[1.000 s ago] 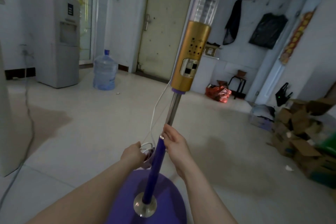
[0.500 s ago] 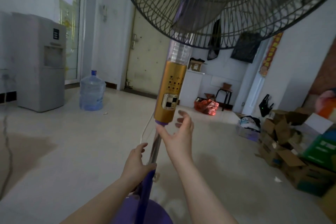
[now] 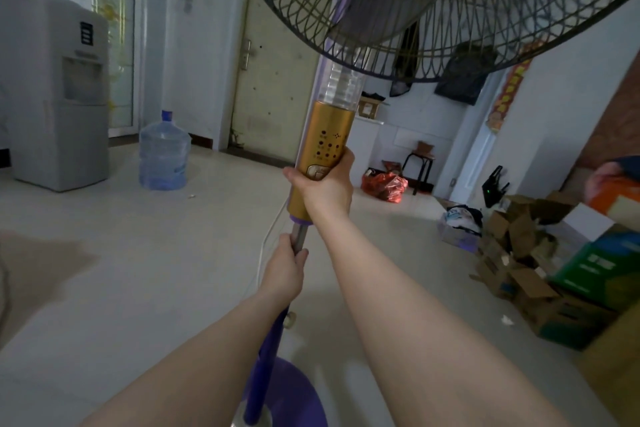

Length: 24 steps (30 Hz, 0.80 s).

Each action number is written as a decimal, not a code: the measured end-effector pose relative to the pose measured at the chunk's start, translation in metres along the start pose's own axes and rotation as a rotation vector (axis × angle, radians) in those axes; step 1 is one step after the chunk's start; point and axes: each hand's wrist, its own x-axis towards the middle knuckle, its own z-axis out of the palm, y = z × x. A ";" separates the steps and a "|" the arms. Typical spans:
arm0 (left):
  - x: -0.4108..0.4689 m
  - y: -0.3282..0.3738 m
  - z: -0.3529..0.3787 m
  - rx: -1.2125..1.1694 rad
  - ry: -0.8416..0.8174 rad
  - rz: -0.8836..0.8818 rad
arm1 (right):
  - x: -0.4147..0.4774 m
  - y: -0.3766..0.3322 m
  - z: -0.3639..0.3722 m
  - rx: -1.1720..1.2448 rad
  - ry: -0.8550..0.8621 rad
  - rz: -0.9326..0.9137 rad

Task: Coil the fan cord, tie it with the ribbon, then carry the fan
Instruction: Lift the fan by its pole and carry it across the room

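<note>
Near the middle of the tiled room, a person holds a standing fan (image 3: 327, 146) upright by its column, its wire cage filling the top of the view and its purple base (image 3: 294, 395) low between the forearms. Wrapped around the gold control housing, the right hand (image 3: 323, 184) has its fingers curled tight, while the left hand (image 3: 284, 270) closes its fingers around the metal pole just below. A thin white cord (image 3: 268, 236) hangs beside the pole; no ribbon can be made out.
</note>
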 end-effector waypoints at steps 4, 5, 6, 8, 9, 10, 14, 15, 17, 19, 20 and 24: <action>0.003 0.001 0.004 0.139 0.026 -0.005 | 0.005 0.005 0.001 0.001 -0.012 -0.017; 0.003 0.003 0.005 0.141 0.031 -0.011 | 0.005 0.005 0.001 0.003 -0.007 -0.020; 0.001 0.005 0.006 0.147 0.025 -0.020 | 0.005 0.005 0.000 0.007 -0.002 -0.012; -0.004 0.008 0.006 0.159 0.019 -0.032 | 0.002 0.003 -0.002 0.010 0.007 0.004; -0.008 0.010 0.004 0.165 0.016 -0.036 | -0.001 0.000 -0.003 0.010 0.009 0.019; -0.012 0.012 0.003 0.168 0.017 -0.038 | -0.005 -0.004 -0.006 0.008 0.016 0.030; -0.030 0.018 -0.001 0.168 0.014 -0.032 | -0.018 -0.010 -0.013 -0.022 0.029 0.034; -0.035 0.020 -0.002 0.168 0.010 -0.032 | -0.022 -0.012 -0.017 -0.030 0.028 0.031; -0.045 0.026 -0.003 0.179 0.003 -0.034 | -0.027 -0.018 -0.023 -0.045 0.024 0.025; -0.052 0.037 -0.008 0.186 -0.004 -0.047 | -0.027 -0.028 -0.031 -0.063 0.022 0.037; -0.054 0.044 -0.009 0.181 -0.006 -0.043 | -0.026 -0.034 -0.035 -0.071 0.028 0.029; -0.060 0.090 -0.022 0.213 -0.025 -0.038 | -0.015 -0.070 -0.056 -0.078 0.071 -0.002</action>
